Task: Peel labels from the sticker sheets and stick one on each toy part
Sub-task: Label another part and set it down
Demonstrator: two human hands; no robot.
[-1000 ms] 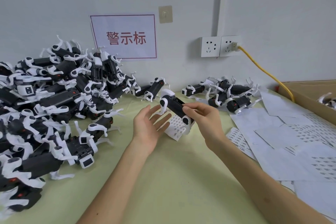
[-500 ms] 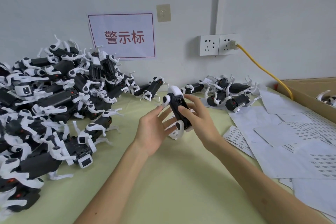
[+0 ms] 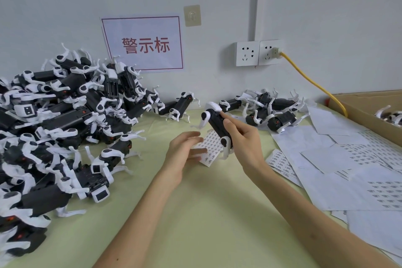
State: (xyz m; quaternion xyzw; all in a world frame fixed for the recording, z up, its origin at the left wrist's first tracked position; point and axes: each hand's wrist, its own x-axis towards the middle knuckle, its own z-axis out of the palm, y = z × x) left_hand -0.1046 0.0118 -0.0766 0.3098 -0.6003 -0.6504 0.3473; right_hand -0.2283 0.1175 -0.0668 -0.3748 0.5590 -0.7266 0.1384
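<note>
- Our right hand [image 3: 245,137] grips the toy [image 3: 217,125] round its black body, thumb on the near side and fingers curled behind. The index finger lies along the top toward the white head. The toy is tilted and clear of the table [image 3: 206,213], below the sign [image 3: 142,43] and somewhat to its right.
- Our left hand [image 3: 185,150] hovers lower below the sign, fingers loosely spread and holding nothing we can make out (they are blurred, so we cannot rule out a label on a fingertip).
- The sheet [image 3: 208,152] lies on the table below the sign, right under the toy and partly hidden by both hands.
- We judge the toy light and stiff: it is hard plastic and one hand manages it easily. The black body is the place to hold it. The thin white legs look likely to bend or snag, so we keep off them.
- The smooth shell may slip, so a full wrap suits it better than a fingertip pinch.
- The labels look tiny and flimsy. We would lift one by a corner and press it flat on the body.
- The pile [image 3: 65,126] sits left of and below the sign, and papers [image 3: 348,159] spread far to its right.
</note>
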